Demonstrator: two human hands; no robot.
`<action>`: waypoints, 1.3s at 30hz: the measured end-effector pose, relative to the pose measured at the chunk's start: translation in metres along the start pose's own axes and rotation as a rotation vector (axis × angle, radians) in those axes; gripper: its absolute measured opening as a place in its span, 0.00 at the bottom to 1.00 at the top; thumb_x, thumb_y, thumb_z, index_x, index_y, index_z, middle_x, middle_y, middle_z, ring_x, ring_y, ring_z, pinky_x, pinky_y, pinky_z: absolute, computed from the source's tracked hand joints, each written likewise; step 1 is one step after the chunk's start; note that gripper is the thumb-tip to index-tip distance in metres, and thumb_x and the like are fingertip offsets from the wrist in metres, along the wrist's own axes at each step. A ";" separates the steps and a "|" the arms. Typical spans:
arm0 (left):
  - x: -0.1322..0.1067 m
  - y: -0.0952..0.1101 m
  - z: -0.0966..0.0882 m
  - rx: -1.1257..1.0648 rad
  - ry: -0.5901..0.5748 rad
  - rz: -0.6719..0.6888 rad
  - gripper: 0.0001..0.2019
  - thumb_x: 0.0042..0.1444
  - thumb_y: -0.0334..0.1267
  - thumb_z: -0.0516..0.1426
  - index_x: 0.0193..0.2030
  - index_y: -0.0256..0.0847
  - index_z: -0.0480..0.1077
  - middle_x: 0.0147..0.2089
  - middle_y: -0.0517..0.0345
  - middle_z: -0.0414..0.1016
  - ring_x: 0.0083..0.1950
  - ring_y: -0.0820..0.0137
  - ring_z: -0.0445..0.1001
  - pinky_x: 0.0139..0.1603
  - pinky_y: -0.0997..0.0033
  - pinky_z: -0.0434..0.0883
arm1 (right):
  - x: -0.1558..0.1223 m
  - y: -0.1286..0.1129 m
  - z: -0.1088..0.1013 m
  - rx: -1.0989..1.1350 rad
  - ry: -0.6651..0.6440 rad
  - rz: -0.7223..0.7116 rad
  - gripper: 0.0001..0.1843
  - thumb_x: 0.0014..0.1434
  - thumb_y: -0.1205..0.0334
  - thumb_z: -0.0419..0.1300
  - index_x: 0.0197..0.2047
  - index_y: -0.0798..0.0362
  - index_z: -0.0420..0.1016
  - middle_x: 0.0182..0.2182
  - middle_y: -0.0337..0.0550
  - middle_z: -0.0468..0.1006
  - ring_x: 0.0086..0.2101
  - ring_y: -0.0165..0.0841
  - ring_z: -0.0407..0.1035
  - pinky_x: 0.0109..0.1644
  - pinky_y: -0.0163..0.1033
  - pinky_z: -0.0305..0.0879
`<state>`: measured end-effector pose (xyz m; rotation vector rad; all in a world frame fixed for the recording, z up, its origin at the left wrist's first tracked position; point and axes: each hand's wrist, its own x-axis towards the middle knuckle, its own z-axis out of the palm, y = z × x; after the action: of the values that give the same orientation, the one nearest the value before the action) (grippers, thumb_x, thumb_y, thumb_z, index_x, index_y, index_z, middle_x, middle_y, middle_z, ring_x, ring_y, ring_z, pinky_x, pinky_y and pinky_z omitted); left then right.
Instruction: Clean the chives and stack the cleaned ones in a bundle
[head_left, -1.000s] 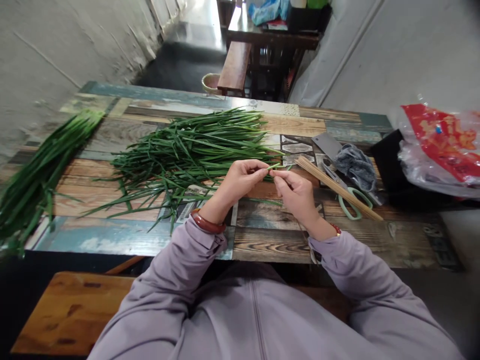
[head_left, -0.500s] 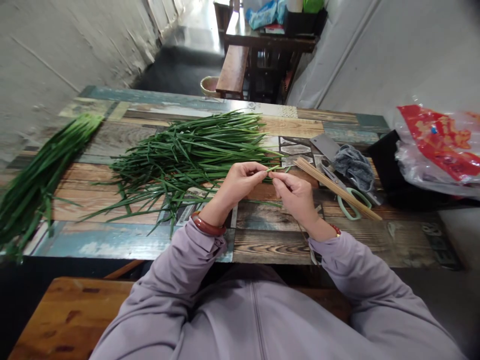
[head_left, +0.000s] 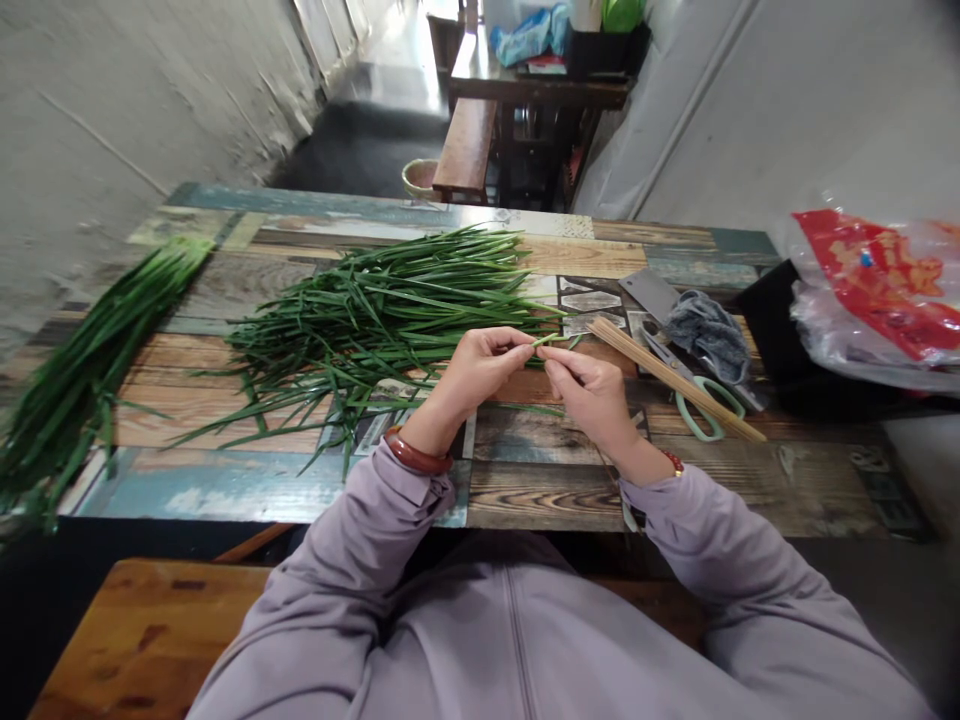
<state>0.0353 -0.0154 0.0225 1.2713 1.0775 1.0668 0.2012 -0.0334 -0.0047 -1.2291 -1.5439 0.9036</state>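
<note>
In the head view, my left hand [head_left: 486,368] pinches a thin green garlic chive stalk [head_left: 550,340] between thumb and fingertips, its pale end pointing right. My right hand [head_left: 592,392] has its thumb and forefinger closed at the same stalk, almost touching the left fingertips. Just beyond and left of both hands spreads a loose heap of garlic chives [head_left: 390,290], pale ends to the right. A second, neater bunch of garlic chives [head_left: 112,345] lies at the table's left end.
Right of my hands lie a bundle of thin tan strips [head_left: 667,375], green-handled scissors [head_left: 701,425], a grey metal blade [head_left: 643,292] and a grey fuzzy cloth [head_left: 707,332]. A red and clear plastic bag [head_left: 874,285] sits far right. A bench [head_left: 466,145] stands beyond the table [head_left: 540,490].
The view has shifted very slightly. Both hands keep their pinch at the stalk with hardly any visible movement.
</note>
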 end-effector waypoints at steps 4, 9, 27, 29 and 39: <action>0.000 -0.001 0.001 0.015 0.006 0.016 0.09 0.50 0.40 0.63 0.33 0.34 0.79 0.24 0.62 0.72 0.26 0.78 0.64 0.29 0.76 0.60 | 0.000 -0.001 0.000 -0.006 0.000 -0.006 0.16 0.59 0.57 0.59 0.44 0.55 0.85 0.17 0.34 0.72 0.19 0.26 0.63 0.25 0.33 0.61; 0.002 -0.004 0.000 0.085 0.009 0.081 0.07 0.51 0.37 0.62 0.31 0.34 0.79 0.28 0.59 0.77 0.29 0.76 0.68 0.32 0.76 0.64 | 0.001 0.001 0.000 -0.006 -0.012 0.006 0.15 0.59 0.56 0.59 0.42 0.55 0.84 0.17 0.34 0.71 0.19 0.26 0.62 0.25 0.32 0.60; 0.004 -0.016 0.002 0.597 0.062 0.344 0.07 0.58 0.32 0.59 0.31 0.36 0.78 0.31 0.55 0.78 0.34 0.70 0.73 0.38 0.72 0.65 | 0.004 0.008 0.004 0.071 -0.036 0.071 0.15 0.60 0.51 0.59 0.31 0.54 0.76 0.17 0.33 0.69 0.18 0.25 0.59 0.24 0.32 0.56; 0.004 -0.015 0.001 0.556 0.039 0.317 0.07 0.58 0.33 0.59 0.34 0.36 0.78 0.34 0.53 0.80 0.36 0.69 0.74 0.40 0.72 0.66 | 0.005 0.009 0.004 0.106 -0.046 0.093 0.16 0.60 0.49 0.60 0.31 0.53 0.75 0.17 0.33 0.69 0.17 0.24 0.58 0.23 0.32 0.55; 0.005 -0.011 -0.002 0.395 -0.041 0.194 0.12 0.59 0.38 0.55 0.35 0.35 0.77 0.28 0.58 0.76 0.31 0.73 0.69 0.34 0.75 0.65 | 0.005 0.006 0.005 0.188 -0.069 0.146 0.19 0.59 0.45 0.61 0.37 0.54 0.75 0.18 0.32 0.70 0.15 0.23 0.58 0.19 0.31 0.53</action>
<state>0.0338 -0.0106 0.0110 1.7342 1.1896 0.9938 0.1984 -0.0272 -0.0109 -1.1970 -1.4007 1.1699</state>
